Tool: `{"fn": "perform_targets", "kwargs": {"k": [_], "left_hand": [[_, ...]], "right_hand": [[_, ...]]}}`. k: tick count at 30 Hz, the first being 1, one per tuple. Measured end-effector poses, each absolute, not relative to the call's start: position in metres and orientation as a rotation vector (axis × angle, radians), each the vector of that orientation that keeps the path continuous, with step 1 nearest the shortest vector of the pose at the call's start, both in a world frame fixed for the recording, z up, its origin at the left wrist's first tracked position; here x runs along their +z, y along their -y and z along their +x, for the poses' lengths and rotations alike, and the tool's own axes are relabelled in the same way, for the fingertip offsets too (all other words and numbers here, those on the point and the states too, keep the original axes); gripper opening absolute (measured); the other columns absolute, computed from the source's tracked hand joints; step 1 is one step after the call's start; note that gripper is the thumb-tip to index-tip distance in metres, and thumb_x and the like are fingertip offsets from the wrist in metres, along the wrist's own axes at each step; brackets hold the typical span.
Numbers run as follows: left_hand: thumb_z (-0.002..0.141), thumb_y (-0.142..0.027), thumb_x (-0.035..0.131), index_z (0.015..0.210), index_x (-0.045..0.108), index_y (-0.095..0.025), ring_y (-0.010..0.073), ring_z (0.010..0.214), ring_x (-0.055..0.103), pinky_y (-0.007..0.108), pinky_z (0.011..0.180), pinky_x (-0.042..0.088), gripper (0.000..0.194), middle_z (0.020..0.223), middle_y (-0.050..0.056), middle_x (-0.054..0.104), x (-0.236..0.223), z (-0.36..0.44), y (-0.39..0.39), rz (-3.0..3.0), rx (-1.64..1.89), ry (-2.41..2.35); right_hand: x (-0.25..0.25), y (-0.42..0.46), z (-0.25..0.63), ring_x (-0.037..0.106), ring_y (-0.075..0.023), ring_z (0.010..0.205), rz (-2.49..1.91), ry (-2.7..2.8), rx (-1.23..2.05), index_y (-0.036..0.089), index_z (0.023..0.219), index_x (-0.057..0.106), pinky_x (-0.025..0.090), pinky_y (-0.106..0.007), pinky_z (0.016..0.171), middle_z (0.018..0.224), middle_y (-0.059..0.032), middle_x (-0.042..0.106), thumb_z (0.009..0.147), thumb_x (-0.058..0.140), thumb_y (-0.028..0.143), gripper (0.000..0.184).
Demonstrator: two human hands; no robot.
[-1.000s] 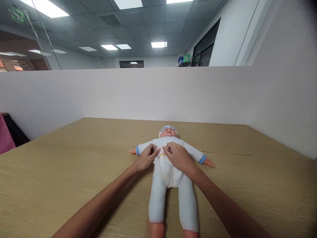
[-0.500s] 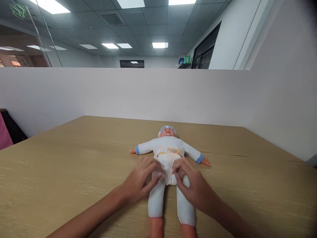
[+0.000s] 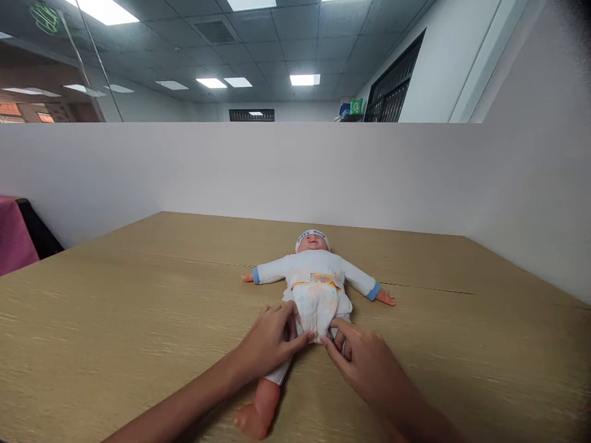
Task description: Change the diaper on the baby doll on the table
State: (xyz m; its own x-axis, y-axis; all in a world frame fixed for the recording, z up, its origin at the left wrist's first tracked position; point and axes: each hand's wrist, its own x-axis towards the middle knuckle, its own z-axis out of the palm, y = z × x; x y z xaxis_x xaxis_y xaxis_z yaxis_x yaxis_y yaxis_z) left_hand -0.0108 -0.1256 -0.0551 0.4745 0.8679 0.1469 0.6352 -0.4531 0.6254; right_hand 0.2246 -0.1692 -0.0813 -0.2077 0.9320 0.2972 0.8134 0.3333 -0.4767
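A baby doll lies on its back on the wooden table, head away from me and arms spread. It wears a white top with blue cuffs, a printed headband and white leggings. Around its hips is a white diaper with an orange printed waistband. My left hand grips the diaper's leg edge on the left, its thumb near the crotch. On the opposite side, my right hand has curled fingers at the other leg edge. One bare doll foot shows beside my left forearm; the other leg is mostly hidden.
A white partition wall borders the table's far side, and another wall closes off the right. A pink and black object stands beyond the left edge. Seams run across the tabletop.
Both hands have come down onto the diaper's leg edges, closer together at the crotch. The doll's legs have spread; one now angles left and the other is behind my right hand.
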Motion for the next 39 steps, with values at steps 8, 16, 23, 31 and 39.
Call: {"fn": "perform_targets", "kwargs": {"k": [8, 16, 23, 31, 39], "left_hand": [[0.101, -0.043, 0.073, 0.075, 0.054, -0.02, 0.0244, 0.092, 0.056, 0.038, 0.089, 0.035, 0.039, 0.077, 0.0, 0.065, -0.062, -0.008, 0.122, 2.259, 0.63, -1.18], [0.102, -0.033, 0.069, 0.098, 0.066, -0.022, 0.0259, 0.119, 0.058, 0.04, 0.102, 0.041, 0.012, 0.133, 0.005, 0.065, -0.07, -0.015, 0.126, 2.279, 0.901, -1.01], [0.107, -0.037, 0.061, 0.101, 0.066, -0.023, 0.0267, 0.106, 0.055, 0.043, 0.095, 0.039, 0.016, 0.115, 0.004, 0.072, -0.064, -0.013, 0.125, 2.302, 0.765, -0.997], [0.094, -0.035, 0.075, 0.107, 0.06, -0.022, 0.0246, 0.104, 0.056, 0.04, 0.095, 0.043, 0.024, 0.108, 0.004, 0.064, -0.077, -0.009, 0.122, 1.98, 0.942, -1.067], [0.089, -0.046, 0.084, 0.115, 0.05, -0.023, 0.0183, 0.092, 0.061, 0.031, 0.082, 0.048, 0.048, 0.102, 0.001, 0.063, -0.089, -0.009, 0.113, 1.527, 0.994, -0.952]], "right_hand": [[-0.094, 0.179, 0.22, 0.057, -0.0157, 0.06, -1.481, 2.078, 0.164, 0.025, 0.096, 0.062, 0.042, -0.031, 0.062, 0.086, 0.0025, 0.063, 0.109, 0.056, 0.031, 0.015], [-0.091, 0.186, 0.217, 0.059, -0.0171, 0.063, -1.443, 2.006, 0.137, 0.028, 0.109, 0.063, 0.051, -0.031, 0.062, 0.109, -0.0028, 0.068, 0.11, 0.053, 0.036, 0.013], [-0.085, 0.189, 0.214, 0.063, -0.0196, 0.073, -1.436, 1.983, 0.213, 0.029, 0.111, 0.066, 0.054, -0.033, 0.071, 0.116, -0.0057, 0.071, 0.108, 0.054, 0.035, 0.014], [-0.086, 0.182, 0.219, 0.057, -0.0189, 0.054, -1.622, 1.81, 0.406, 0.027, 0.106, 0.064, 0.042, -0.03, 0.056, 0.065, 0.005, 0.058, 0.101, 0.062, 0.055, 0.028], [-0.074, 0.168, 0.24, 0.059, -0.0162, 0.054, -1.591, 1.604, 0.539, 0.025, 0.101, 0.063, 0.046, -0.031, 0.06, 0.099, -0.0039, 0.082, 0.095, 0.069, 0.059, 0.034]]}}
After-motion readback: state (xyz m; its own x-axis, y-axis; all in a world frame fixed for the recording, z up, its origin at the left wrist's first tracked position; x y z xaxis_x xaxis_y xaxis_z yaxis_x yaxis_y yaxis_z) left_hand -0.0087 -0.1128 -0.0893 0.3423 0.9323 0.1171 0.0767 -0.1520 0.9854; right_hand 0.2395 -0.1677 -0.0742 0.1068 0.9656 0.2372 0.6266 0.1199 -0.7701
